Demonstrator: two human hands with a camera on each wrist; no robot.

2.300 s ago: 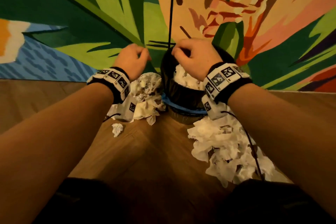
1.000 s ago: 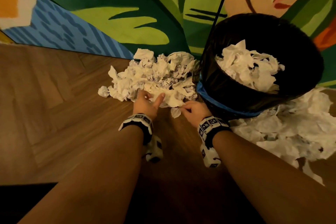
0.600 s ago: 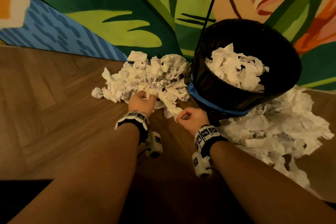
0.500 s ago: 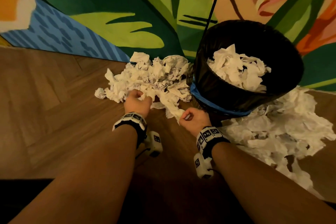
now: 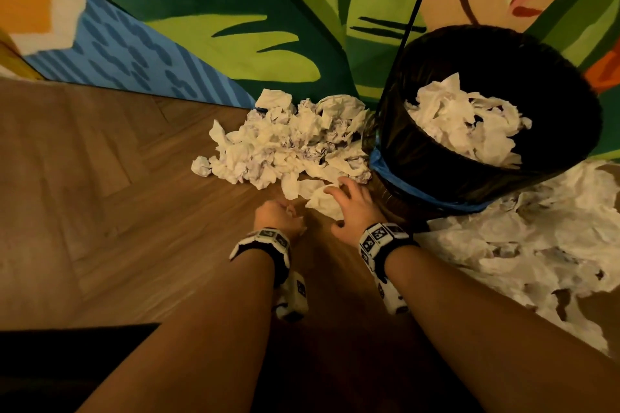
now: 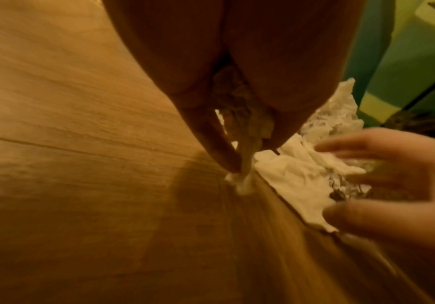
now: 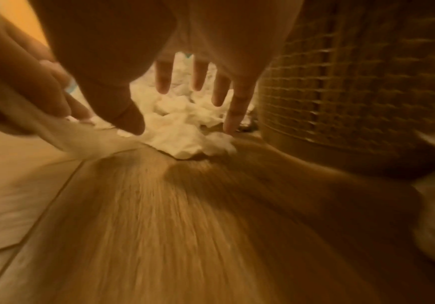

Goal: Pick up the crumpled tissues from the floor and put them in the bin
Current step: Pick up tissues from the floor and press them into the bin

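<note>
A heap of crumpled white tissues (image 5: 285, 141) lies on the wooden floor left of the black-lined bin (image 5: 419, 151), which holds more tissues (image 5: 469, 124). My left hand (image 5: 283, 211) is a fist just in front of the heap. In the left wrist view its curled fingers (image 6: 221, 148) grip a tissue wad (image 6: 242, 123) with a tail hanging to the floor. My right hand (image 5: 335, 208) is open at the bin's base, fingers (image 7: 237, 107) spread over a loose tissue (image 7: 182, 139) without closing on it.
A second, wider spread of tissues (image 5: 536, 245) covers the floor right of the bin. The bin's mesh wall (image 7: 341, 82) is close beside my right hand. A painted mural wall (image 5: 235, 27) rises just behind, and a thin black cord (image 5: 416, 7) runs down it.
My left hand has drawn back from the heap toward me, still clenched on tissue. My right hand has released its pinch and spread its fingers over a loose tissue by the bin.
</note>
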